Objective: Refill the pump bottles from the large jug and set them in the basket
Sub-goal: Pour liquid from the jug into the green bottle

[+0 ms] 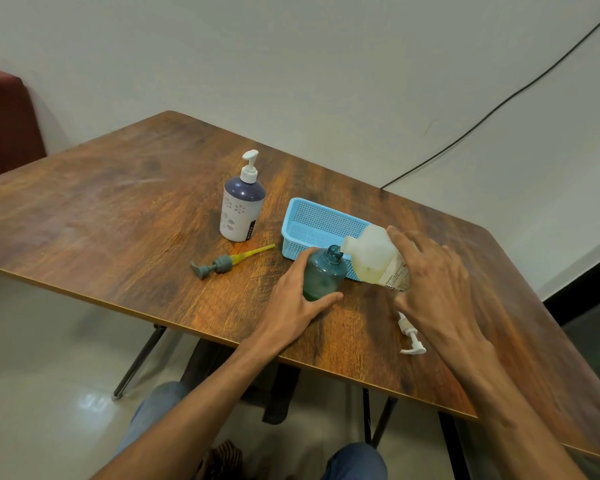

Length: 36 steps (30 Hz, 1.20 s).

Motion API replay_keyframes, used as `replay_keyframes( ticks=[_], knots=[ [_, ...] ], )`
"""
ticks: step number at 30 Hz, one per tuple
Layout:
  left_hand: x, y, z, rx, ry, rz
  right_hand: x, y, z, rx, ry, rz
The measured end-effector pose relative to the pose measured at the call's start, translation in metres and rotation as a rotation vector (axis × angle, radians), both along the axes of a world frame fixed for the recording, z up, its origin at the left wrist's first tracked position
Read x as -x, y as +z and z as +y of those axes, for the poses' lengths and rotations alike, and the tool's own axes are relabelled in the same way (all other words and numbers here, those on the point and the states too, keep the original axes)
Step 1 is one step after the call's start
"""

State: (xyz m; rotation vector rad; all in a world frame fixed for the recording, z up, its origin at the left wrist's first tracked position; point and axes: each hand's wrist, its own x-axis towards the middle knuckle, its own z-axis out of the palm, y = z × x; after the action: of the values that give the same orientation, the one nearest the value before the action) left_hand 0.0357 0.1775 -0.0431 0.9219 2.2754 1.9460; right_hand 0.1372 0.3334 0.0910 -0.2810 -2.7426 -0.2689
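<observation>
My left hand (297, 299) grips a small teal bottle (323, 273) with its pump off, upright on the table. My right hand (433, 282) holds the pale translucent jug (371, 258), tipped over so its mouth meets the teal bottle's open neck. The light blue mesh basket (312, 221) lies just behind them, holding nothing I can see. A white and navy pump bottle (241, 209) stands upright to the left of the basket with its pump on. A grey pump head with a yellow tube (222, 263) lies on the table.
A white pump head (411, 336) lies near the table's front edge under my right wrist. The wooden table (118, 209) has bare surface to the left. A black cable (499, 105) runs along the wall. My knees show below the table edge.
</observation>
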Motion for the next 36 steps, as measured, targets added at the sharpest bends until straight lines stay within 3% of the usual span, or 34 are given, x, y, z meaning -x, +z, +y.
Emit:
replay_keyframes(
  ticks=[36],
  knots=[
    [-0.0006, 0.0008, -0.0005, 0.011, 0.005, 0.008, 0.0006, -0.0012, 0.0029, -0.012, 0.032, 0.033]
  ],
)
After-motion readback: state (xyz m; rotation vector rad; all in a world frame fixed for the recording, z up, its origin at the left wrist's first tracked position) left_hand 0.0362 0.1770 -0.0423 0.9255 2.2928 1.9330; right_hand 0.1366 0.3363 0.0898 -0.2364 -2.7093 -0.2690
